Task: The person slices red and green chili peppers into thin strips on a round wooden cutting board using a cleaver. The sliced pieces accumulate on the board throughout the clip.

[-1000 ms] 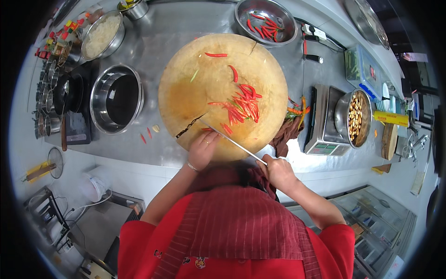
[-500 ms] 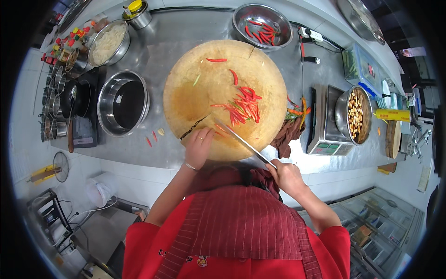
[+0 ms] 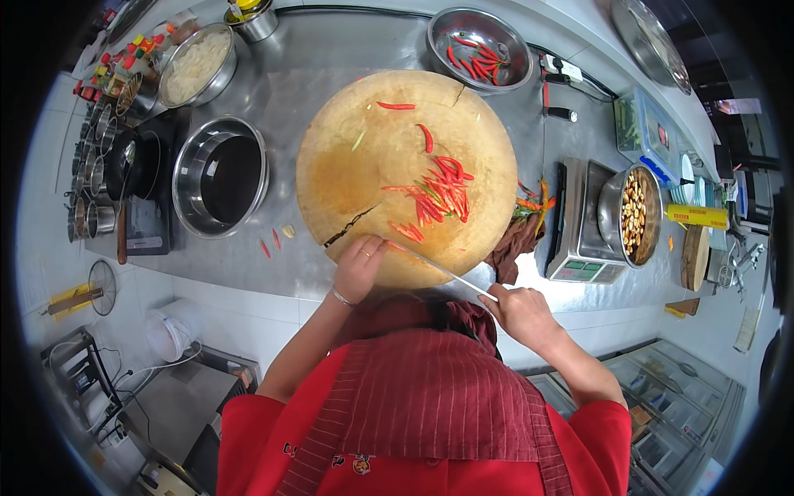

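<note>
Wooden board [image 3: 335, 149] bears cut red chillies [image 3: 442, 198] (hands [image 3: 358, 269] at both knife [image 3: 447, 271] ends).

head view | head-worn left fisheye | faces down | wide, near above chopping board [image 3: 347, 161]

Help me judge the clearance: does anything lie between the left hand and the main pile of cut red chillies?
Yes: the knife, its tip close by the left hand, then a small cluster of chilli slices on the round board, just short of the main pile.

Knife [image 3: 438, 267] | tip drawn back | now just beside left hand [image 3: 359, 269]
</note>
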Available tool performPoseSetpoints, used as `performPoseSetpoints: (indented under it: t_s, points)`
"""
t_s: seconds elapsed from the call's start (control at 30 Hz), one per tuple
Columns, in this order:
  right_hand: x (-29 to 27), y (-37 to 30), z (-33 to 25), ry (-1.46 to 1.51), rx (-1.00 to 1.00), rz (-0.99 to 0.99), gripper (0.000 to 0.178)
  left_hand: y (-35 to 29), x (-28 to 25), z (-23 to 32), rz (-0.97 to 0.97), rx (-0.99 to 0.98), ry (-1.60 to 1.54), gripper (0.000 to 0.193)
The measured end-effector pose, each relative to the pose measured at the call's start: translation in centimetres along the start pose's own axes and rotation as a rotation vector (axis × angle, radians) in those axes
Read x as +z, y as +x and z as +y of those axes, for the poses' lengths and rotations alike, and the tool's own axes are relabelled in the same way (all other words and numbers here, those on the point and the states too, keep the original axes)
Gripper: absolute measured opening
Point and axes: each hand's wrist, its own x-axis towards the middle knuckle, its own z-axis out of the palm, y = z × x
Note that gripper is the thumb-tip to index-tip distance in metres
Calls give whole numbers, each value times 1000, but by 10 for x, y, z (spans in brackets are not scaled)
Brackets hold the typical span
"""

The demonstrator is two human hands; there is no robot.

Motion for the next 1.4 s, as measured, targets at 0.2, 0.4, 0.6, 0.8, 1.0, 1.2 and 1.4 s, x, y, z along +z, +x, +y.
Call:
performPoseSetpoints:
  t_s: [0.2, 0.4, 0.6, 0.8, 1.0, 1.2, 1.4]
  points:
    - [-14, 2, 2, -53, -42, -37, 28, -2, 0, 1, -7, -1, -3, 28]
    - [-4, 10, 8, 2, -50, -82, 29, -2, 2, 1, 12, -4, -19, 30]
    - [39, 17, 7, 114, 8, 5, 31, 1, 1, 2, 42, -6, -70, 23]
    - [56, -1, 14, 277, 119, 112, 26, 13, -5, -10, 36, 3, -41, 30]
    - [35, -11, 11, 247, 4, 2, 25, 128, -24, -69, -103, -36, 144, 30]
    - [35, 3, 19, 184, -1, -99, 30, 211, 55, -82, -445, 393, 145, 19]
    - [25, 12, 39, 228, 131, 75, 29, 188, 17, -92, -150, 99, 30, 14]
